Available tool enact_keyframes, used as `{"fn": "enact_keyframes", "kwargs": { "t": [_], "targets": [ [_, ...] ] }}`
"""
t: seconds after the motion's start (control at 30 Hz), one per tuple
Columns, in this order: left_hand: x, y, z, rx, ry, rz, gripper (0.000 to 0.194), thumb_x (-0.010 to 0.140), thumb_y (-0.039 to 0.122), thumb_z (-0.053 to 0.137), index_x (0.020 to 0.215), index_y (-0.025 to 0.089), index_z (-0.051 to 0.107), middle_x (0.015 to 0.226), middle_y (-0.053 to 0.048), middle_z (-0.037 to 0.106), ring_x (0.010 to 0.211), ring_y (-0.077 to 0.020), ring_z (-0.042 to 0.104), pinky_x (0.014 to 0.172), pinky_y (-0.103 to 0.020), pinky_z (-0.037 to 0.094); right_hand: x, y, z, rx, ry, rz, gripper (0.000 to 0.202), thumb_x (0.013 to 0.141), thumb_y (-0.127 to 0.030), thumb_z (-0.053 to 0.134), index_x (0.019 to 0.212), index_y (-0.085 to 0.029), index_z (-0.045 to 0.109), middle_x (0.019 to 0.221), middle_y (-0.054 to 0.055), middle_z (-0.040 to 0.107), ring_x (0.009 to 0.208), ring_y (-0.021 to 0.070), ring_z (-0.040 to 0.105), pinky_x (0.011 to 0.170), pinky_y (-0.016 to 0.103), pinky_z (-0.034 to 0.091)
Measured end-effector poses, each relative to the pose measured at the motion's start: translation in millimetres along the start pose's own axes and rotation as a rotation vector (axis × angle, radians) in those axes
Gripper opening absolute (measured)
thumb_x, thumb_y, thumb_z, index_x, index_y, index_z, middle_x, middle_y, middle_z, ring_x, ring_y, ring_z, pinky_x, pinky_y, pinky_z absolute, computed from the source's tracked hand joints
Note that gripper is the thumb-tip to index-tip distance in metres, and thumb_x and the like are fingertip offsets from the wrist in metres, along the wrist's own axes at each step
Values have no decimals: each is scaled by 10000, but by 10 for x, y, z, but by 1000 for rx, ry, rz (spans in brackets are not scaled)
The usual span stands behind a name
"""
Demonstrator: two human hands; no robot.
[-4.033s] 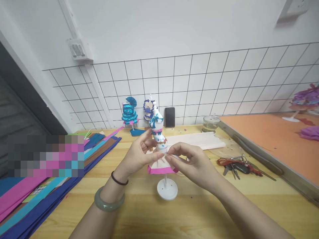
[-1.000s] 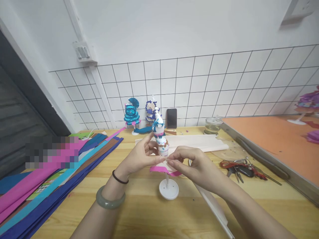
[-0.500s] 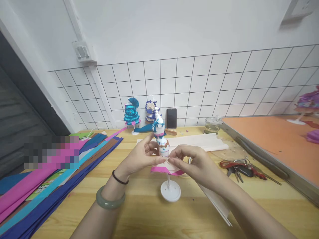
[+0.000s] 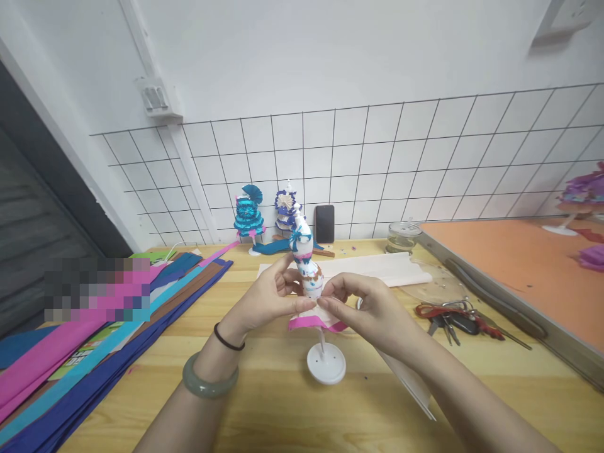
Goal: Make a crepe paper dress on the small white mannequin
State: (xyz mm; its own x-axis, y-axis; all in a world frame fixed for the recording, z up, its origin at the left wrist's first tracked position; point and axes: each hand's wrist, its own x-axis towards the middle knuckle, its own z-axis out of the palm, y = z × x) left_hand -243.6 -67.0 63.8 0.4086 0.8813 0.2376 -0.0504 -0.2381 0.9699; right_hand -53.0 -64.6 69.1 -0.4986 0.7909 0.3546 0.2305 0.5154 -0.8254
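Note:
In front of me a miniature white dress form (image 4: pixel 311 277) leans slightly on its round white base (image 4: pixel 326 365). Teal, pink and brown paper trims ring its upper body. A cream crepe-paper skirt (image 4: pixel 325 319) with a pink hem spreads around its lower part. My left hand (image 4: pixel 276 292) is closed at the left side, thumb pressed on the skirt's top edge, other fingers partly behind the form. From the right, my right hand (image 4: pixel 356 302) pinches the same edge between thumb and index finger. Both thumbs nearly meet at the front. Fingertips hide the exact spot they grip.
Crepe-paper strips (image 4: pixel 94 352) lie at left. Behind stand a teal decorated form (image 4: pixel 248 217), a purple-and-cream one (image 4: pixel 284 207) and a phone (image 4: pixel 324 224). Cream paper (image 4: pixel 401 269), a glass jar (image 4: pixel 403 238), keys (image 4: pixel 460 322) and an orange board (image 4: pixel 519 270) lie rightward.
The form and its base have shifted slightly right and tilted a little more. Both hands keep their pinch on the skirt's top edge.

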Motion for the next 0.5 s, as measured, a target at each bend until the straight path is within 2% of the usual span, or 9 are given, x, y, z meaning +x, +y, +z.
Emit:
{"fn": "enact_keyframes", "kwargs": {
  "t": [0.33, 0.4, 0.5],
  "targets": [
    [11, -36, 58, 80, 77, 2, 454, 658, 190, 724, 1050, 224, 497, 1052, -43, 613, 967, -187, 585, 817, -294, 469, -8, 35, -7, -77, -20, -49, 80, 816, -215, 542, 755, -185, 584, 646, -14, 567, 576, 118, 550, 543, 256, 476],
    [17, -31, 55, 54, 92, -7, 459, 673, 204, 713, 1071, 221, 485, 1042, -45, 620, 958, -186, 590, 812, -297, 472, -6, 32, -20, -120, 2, -85, 78, 830, -226, 529, 790, -191, 586, 697, 2, 588, 639, 136, 570, 594, 279, 487],
    [32, -9, 48, 14, 154, -39, 465, 692, 232, 699, 1094, 204, 467, 999, -54, 640, 937, -188, 603, 802, -306, 478, -17, 12, -37, -212, 118, -213, 79, 838, -247, 532, 877, -200, 582, 878, 49, 601, 832, 177, 574, 731, 329, 484]
  ]
}}
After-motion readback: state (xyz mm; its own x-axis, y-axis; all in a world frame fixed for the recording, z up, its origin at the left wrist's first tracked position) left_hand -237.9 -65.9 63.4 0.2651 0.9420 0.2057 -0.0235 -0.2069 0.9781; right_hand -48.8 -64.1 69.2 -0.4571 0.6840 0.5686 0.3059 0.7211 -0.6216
